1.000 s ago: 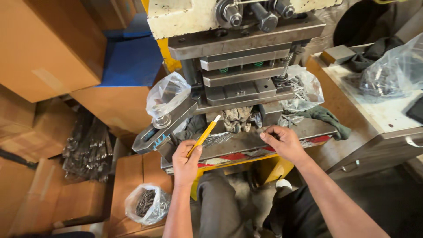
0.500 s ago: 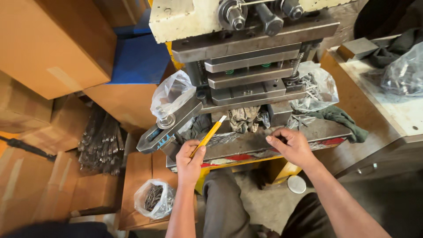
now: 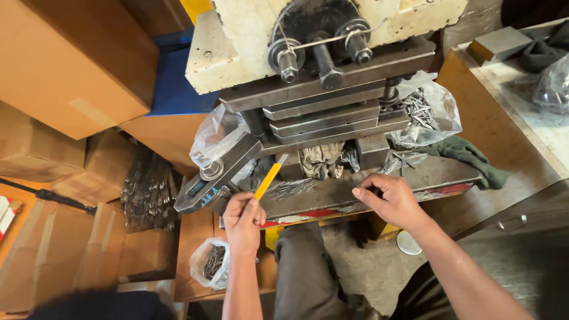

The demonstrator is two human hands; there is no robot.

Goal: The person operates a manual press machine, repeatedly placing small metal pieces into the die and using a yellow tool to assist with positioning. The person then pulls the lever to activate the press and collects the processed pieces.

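My left hand [image 3: 243, 216] grips a yellow stick-like tool [image 3: 269, 176] that points up and right toward the gap under the steel press head [image 3: 323, 106]. My right hand [image 3: 388, 198] rests on the press bed [image 3: 438, 172] with thumb and fingers pinched together; whether a small part is between them I cannot tell. A heap of small metal pieces [image 3: 290, 188] lies on the bed between my hands. A dirty rag [image 3: 320, 159] sits behind it under the die plates.
A clear bag of metal parts [image 3: 427, 112] sits at the right of the press, another clear bag [image 3: 216, 139] at its left. Cardboard boxes [image 3: 71, 65] stack on the left. A bag of parts [image 3: 210, 264] stands low on a box. A green cloth [image 3: 468, 155] lies right.
The view has moved closer to the press. My left hand with the yellow tool stays near the bed's left end; my right hand has drawn slightly back along the bed's front edge.
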